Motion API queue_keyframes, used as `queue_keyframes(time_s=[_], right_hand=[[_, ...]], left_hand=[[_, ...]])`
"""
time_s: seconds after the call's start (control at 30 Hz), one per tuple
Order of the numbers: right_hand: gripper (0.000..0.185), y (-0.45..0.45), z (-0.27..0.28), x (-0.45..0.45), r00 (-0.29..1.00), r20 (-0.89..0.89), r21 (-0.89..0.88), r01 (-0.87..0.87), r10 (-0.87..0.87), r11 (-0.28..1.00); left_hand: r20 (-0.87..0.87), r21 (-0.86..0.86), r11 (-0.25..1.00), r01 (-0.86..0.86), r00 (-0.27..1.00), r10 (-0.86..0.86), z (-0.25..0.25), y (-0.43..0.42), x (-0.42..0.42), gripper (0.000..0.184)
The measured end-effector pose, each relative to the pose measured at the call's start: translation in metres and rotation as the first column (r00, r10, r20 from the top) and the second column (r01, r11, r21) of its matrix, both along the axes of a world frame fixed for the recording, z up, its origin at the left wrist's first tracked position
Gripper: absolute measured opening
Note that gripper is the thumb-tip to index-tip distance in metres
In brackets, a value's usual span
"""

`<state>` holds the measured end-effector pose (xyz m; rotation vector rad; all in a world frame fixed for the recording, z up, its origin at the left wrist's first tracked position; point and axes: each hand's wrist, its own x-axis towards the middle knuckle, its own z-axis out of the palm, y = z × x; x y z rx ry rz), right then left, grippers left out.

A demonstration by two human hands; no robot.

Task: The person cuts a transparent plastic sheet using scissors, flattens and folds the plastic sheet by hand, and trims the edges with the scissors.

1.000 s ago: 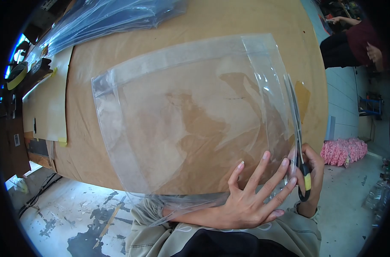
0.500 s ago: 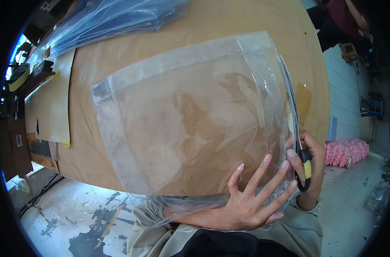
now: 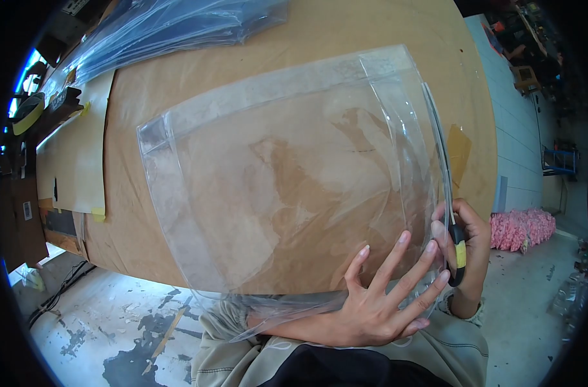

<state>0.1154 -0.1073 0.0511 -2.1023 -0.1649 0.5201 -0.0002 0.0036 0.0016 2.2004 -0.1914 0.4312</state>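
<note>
A clear plastic sheet [image 3: 242,187] with folded, doubled borders lies over the table, its near corner hanging over the front edge toward my lap. My left hand [image 3: 387,297] rests on its lower right part with fingers spread, pressing it down. At the sheet's right edge my right hand [image 3: 471,242] grips a pair of long scissors [image 3: 441,148]. Their blades point away from me along that edge, nearly closed together. Yellow tape is wrapped round the black handle. My right thumb and fingers are partly behind the handle and the plastic.
A pile of bluish clear plastic sheets [image 3: 178,32] lies at the table's far left. Beside it are a pale board [image 3: 74,155] and a tape roll [image 3: 29,116]. Brown paper covers the table [image 3: 371,26]. On the floor at right sits a pink bundle [image 3: 523,230].
The scissors' handles and blades have drawn closer together in my right hand. My left hand stays put on the sheet. A person at the upper right has left the view.
</note>
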Motion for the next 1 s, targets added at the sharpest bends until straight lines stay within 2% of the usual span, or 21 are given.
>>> queue_keyframes(time_s=[0.1, 0.2, 0.3, 0.4, 0.5, 0.8, 1.0], right_hand=[[0.012, 0.0, -0.002, -0.001, 1.0, -0.006, 0.033, 0.017, -0.016, 0.999], [0.013, -0.002, -0.001, 0.0, 1.0, -0.011, -0.031, 0.003, -0.003, 1.0], [0.014, -0.005, -0.006, 0.003, 0.998, 0.061, -0.005, -0.031, 0.031, 1.0], [0.016, 0.002, 0.003, 0.008, 0.999, -0.05, -0.024, 0.008, -0.01, 1.0], [0.017, 0.003, 0.003, 0.014, 0.996, -0.093, 0.057, 0.01, -0.005, 0.998], [0.016, 0.008, 0.001, 0.02, 0.998, -0.065, 0.118, -0.008, 0.016, 0.993], [0.015, 0.012, 0.001, 0.017, 1.0, -0.007, 0.069, 0.008, -0.007, 0.998]], left_hand=[[-0.001, -0.002, 1.0, -0.007, 1.0, 0.007, 0.0, -0.001, 0.0, 0.053], [0.007, -0.005, 1.0, -0.016, 1.0, 0.016, -0.001, -0.001, 0.0, 0.053], [0.008, -0.011, 1.0, -0.017, 1.0, 0.017, 0.0, -0.001, 0.0, 0.053], [0.008, -0.015, 1.0, -0.013, 1.0, 0.013, 0.001, -0.002, -0.002, 0.052], [0.009, -0.023, 1.0, 0.001, 1.0, -0.001, 0.002, -0.003, -0.005, 0.05], [0.001, -0.081, 0.997, 0.018, 1.0, -0.018, 0.008, -0.005, -0.007, 0.05], [-0.009, -0.09, 0.996, 0.025, 1.0, -0.026, 0.008, -0.004, -0.006, 0.05]])
